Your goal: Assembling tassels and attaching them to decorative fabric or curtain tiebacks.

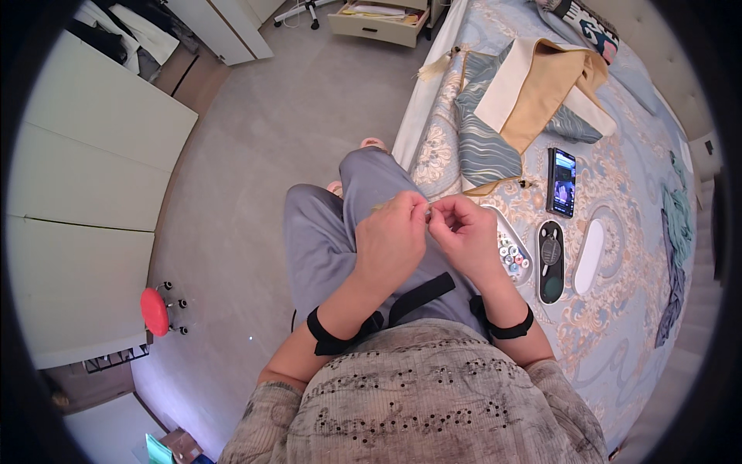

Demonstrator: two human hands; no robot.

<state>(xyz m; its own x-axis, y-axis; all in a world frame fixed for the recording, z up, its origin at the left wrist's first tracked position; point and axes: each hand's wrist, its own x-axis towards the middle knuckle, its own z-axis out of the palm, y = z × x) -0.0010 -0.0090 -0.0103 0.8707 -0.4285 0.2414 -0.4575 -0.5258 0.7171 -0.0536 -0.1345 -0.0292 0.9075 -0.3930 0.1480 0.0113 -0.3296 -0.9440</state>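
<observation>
Above my lap, my left hand (391, 235) and my right hand (464, 232) meet at the fingertips, pinching something small between them, too small to make out. A bit of pale yellowish material shows beside the knuckles of my left hand. Just right of my right hand, a white tray (526, 277) holds several small round spools or bobbins (512, 255) with coloured centres; my hand hides part of it. Beside it lies an open oblong case (550, 278) with a dark lining and small tools inside. Its likely white lid (589, 256) rests farther right on the bed.
A phone (562, 182) with a lit screen lies on the patterned bedspread (608, 371). Beyond it are a folded tan, white and blue cloth (536, 95) with tassels. A red wheeled stool (155, 312) stands left on the floor, near white cabinets (87, 174). An open drawer (377, 29) is ahead.
</observation>
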